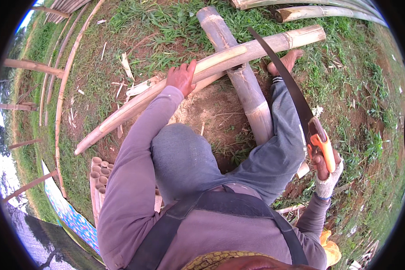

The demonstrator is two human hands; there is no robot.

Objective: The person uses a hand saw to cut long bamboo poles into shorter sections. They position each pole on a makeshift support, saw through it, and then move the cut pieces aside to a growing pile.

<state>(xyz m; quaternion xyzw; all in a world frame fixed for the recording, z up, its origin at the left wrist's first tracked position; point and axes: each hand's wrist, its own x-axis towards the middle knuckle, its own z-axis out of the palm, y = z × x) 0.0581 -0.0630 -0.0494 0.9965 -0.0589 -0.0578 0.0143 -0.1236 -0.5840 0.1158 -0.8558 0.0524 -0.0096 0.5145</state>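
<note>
My left hand is closed around a long pale bamboo pole, which slants from lower left to upper right. That pole lies across a thicker grey bamboo log, with a dark notch in the log beside the crossing. My right hand, in a whitish fingerless glove, grips the orange handle of a handsaw. The saw's dark curved blade rises toward the upper middle, and its tip overlaps the right part of the pole in the picture. Whether the blade touches the pole I cannot tell.
My bare foot is beside the log, close to the blade. Several cut bamboo tubes stand at my left. More bamboo poles lie at the far right. Split bamboo scraps and pale sawdust lie on the grassy soil. A bamboo fence stands left.
</note>
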